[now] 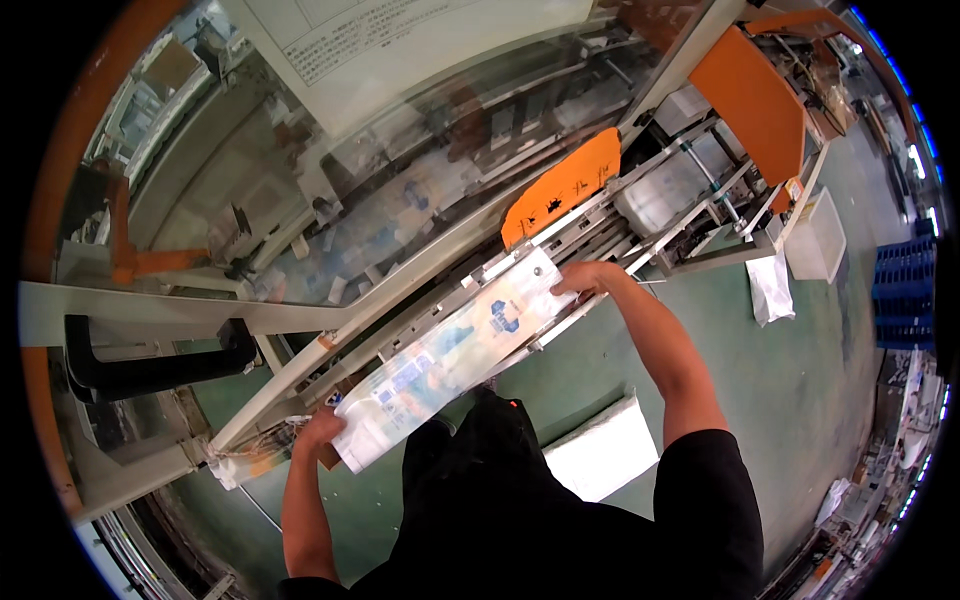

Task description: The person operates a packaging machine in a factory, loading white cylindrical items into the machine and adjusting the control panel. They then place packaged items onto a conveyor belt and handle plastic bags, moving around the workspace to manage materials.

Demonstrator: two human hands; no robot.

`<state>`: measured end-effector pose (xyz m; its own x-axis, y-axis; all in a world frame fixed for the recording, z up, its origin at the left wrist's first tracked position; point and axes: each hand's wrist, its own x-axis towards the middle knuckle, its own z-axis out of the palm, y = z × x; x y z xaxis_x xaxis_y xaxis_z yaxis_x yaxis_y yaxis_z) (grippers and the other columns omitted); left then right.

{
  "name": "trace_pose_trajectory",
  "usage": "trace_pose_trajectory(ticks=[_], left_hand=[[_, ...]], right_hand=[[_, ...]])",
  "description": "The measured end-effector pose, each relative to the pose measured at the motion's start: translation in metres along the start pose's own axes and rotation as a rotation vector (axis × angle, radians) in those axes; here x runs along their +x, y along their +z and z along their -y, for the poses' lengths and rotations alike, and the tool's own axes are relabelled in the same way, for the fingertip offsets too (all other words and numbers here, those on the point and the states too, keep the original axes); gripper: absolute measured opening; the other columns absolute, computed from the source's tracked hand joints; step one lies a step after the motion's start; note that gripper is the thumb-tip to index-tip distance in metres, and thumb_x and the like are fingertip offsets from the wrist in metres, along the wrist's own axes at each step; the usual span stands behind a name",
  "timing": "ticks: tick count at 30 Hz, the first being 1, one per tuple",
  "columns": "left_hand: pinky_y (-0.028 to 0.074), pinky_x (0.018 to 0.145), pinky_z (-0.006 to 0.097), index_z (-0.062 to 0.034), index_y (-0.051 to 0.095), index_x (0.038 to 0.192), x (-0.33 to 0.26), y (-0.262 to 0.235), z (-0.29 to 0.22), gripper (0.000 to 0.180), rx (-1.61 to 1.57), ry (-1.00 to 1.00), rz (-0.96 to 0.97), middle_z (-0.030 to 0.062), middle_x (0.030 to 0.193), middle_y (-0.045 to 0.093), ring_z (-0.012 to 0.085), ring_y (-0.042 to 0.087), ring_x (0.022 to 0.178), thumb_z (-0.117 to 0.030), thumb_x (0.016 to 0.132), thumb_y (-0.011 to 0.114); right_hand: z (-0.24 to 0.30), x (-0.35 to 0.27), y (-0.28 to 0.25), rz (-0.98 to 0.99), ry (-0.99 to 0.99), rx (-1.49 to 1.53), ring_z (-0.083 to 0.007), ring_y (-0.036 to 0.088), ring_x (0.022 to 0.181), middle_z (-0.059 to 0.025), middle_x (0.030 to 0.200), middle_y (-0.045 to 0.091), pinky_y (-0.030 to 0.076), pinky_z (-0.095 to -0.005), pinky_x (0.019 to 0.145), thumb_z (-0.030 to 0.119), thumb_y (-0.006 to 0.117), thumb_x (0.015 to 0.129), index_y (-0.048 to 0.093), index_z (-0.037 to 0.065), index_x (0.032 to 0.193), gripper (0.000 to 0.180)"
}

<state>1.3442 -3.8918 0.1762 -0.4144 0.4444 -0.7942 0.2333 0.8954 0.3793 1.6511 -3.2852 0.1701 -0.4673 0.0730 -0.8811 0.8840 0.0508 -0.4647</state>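
Note:
A long white plastic package (455, 350) with blue and pale green print lies slantwise across a narrow machine rail in front of me. Its lower left end is gripped by my left hand (320, 428), fingers closed at the edge. My right hand (588, 280) grips the upper right end, the thumb side against the plastic and some fingers hidden beneath. The rail (520, 357) runs under and along the package. Whether the package rests on the rail or is held just above it, I cannot tell.
Beyond the rail stands a machine with a clear window (400, 170) and a black handle (160, 360). An orange plate (565, 190) rises behind the rail. Farther right are another white package (660, 195), a white bin (815, 235) and stacked blue crates (905, 290). A white sheet-like item (605, 455) lies near my legs.

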Motion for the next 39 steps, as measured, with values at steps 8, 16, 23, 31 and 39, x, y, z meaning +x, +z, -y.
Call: trace_pose_trajectory(ticks=[8, 16, 23, 31, 39], left_hand=[[0.051, 0.081, 0.040, 0.0139, 0.061, 0.098, 0.006, 0.008, 0.003, 0.048, 0.104, 0.032, -0.032, 0.0299, 0.096, 0.065, 0.0373, 0.064, 0.093, -0.019, 0.065, 0.054], [0.052, 0.084, 0.039, 0.0072, 0.062, 0.109, -0.008, 0.002, -0.045, 0.051, 0.058, -0.181, 0.029, 0.0265, 0.101, 0.066, 0.0337, 0.064, 0.098, -0.019, 0.065, 0.059], [0.052, 0.075, 0.044, 0.0096, 0.066, 0.084, 0.031, 0.023, 0.013, 0.040, 0.285, -0.002, -0.039, 0.0302, 0.087, 0.065, 0.0395, 0.066, 0.083, -0.026, 0.069, 0.055], [0.049, 0.089, 0.044, 0.0068, 0.064, 0.100, 0.060, 0.043, 0.020, 0.044, 0.360, -0.131, 0.040, 0.0262, 0.105, 0.063, 0.0396, 0.061, 0.100, -0.024, 0.071, 0.052], [0.045, 0.094, 0.046, -0.0056, 0.054, 0.115, 0.047, 0.086, -0.006, 0.047, 0.149, -0.032, -0.900, 0.0180, 0.116, 0.057, 0.0388, 0.053, 0.111, -0.014, 0.070, 0.065]], right_hand=[[-0.003, 0.006, 0.000, 0.151, 0.027, 0.094, -0.0152, 0.066, 0.077, -0.0029, 0.101, 0.068, 0.049, -0.0277, 0.064, 0.044, 0.045, 0.096, 0.058, 0.005, 0.119, 0.047], [-0.004, 0.015, 0.007, 0.002, 0.033, -0.157, -0.0190, 0.068, 0.078, -0.0110, 0.113, 0.064, 0.052, -0.0319, 0.066, 0.045, 0.044, 0.096, 0.052, 0.003, 0.125, 0.052], [-0.005, 0.024, -0.001, -0.001, -0.060, -0.464, -0.0238, 0.067, 0.076, -0.0156, 0.106, 0.065, 0.052, -0.0377, 0.066, 0.039, 0.051, 0.092, 0.054, -0.002, 0.120, 0.050], [-0.013, 0.042, 0.011, -0.256, -0.126, -0.674, -0.0302, 0.067, 0.089, -0.0212, 0.106, 0.066, 0.053, -0.0404, 0.080, 0.027, 0.060, 0.083, 0.062, -0.002, 0.108, 0.038], [0.008, -0.011, 0.033, -0.694, -0.068, -0.824, -0.0326, 0.066, 0.094, -0.0181, 0.098, 0.068, 0.052, -0.0459, 0.075, 0.028, 0.062, 0.081, 0.068, 0.008, 0.097, 0.026]])
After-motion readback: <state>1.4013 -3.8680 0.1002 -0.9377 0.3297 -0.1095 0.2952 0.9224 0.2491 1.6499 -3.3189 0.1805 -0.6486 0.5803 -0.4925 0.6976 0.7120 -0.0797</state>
